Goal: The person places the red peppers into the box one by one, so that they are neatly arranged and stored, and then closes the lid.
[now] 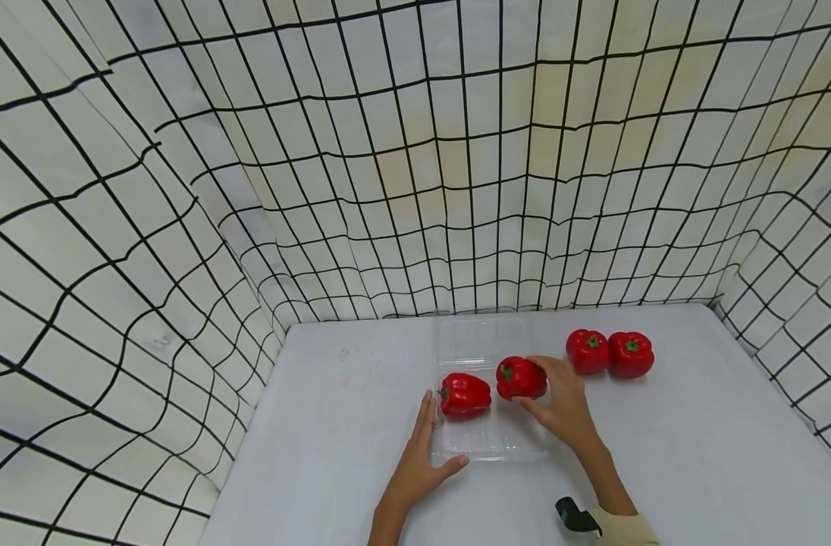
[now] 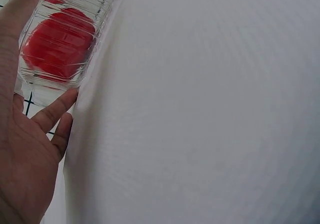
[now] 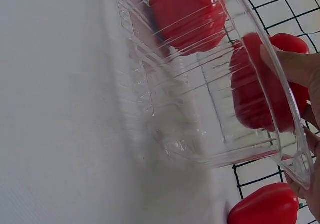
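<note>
A clear plastic clamshell container (image 1: 504,440) lies on the white table, its lid part (image 1: 480,337) folded back behind it. One red bell pepper (image 1: 465,396) rests on its side at the left of the container. My right hand (image 1: 562,398) grips a second red bell pepper (image 1: 521,378) between thumb and fingers at the container's right side; the right wrist view shows this pepper (image 3: 252,84) through the clear wall. My left hand (image 1: 415,462) has its fingers stretched along the container's left wall. In the left wrist view, fingertips (image 2: 70,97) touch the container's edge.
Two more red bell peppers (image 1: 587,352) (image 1: 631,355) stand side by side on the table, right of the container. Black wire grid panels (image 1: 456,182) with white sheeting behind them enclose the back and sides of the table (image 1: 320,425).
</note>
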{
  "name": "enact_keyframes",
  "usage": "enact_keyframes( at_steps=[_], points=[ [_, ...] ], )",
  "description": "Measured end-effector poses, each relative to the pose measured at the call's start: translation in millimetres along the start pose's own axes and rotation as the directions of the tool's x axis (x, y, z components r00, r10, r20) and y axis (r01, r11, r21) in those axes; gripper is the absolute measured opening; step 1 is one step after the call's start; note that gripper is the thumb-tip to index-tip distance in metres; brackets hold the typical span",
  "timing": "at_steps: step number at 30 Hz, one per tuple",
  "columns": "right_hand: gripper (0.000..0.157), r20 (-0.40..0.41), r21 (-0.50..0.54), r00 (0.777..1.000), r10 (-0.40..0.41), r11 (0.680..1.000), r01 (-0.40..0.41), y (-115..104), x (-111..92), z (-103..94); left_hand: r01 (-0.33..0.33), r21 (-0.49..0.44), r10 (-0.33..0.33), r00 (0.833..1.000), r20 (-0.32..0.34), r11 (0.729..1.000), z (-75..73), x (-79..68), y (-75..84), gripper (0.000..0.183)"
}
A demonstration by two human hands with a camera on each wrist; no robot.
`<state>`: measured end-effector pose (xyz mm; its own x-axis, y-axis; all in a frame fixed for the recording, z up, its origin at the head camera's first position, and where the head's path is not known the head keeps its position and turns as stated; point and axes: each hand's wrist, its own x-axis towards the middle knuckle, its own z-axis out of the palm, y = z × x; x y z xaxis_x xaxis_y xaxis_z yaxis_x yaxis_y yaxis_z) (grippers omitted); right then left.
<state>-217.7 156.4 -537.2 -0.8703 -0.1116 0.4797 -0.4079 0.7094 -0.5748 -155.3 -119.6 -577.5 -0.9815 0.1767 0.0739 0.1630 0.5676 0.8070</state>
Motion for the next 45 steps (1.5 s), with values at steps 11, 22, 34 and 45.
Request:
enact_keyframes(
  at_steps=[11,22,34,45],
  points=[
    [0.078,0.058,-0.152,0.998,-0.017,0.988,0.026,0.8,-1.7,8.6,-0.012,-0.001,0.012,1.0,0.0,1.0,-0.2,-0.4,-1.2,0.107],
    [0.076,0.088,-0.217,0.996,0.012,0.976,0.007,-2.8,-4.2,15.4,-0.012,-0.004,0.012,1.0,0.003,1.0,0.2,-0.3,-0.7,0.107],
    [0.079,0.133,-0.255,0.989,0.059,0.967,-0.023,-4.0,-4.5,18.3,-0.007,-0.015,0.007,1.0,0.003,1.0,0.2,0.6,1.2,0.107],
    [0.084,0.18,-0.249,0.98,0.09,0.967,-0.043,-4.7,-4.4,17.9,0.002,-0.022,-0.002,1.0,0.003,1.0,-0.4,-0.3,0.9,0.107]
  ],
)
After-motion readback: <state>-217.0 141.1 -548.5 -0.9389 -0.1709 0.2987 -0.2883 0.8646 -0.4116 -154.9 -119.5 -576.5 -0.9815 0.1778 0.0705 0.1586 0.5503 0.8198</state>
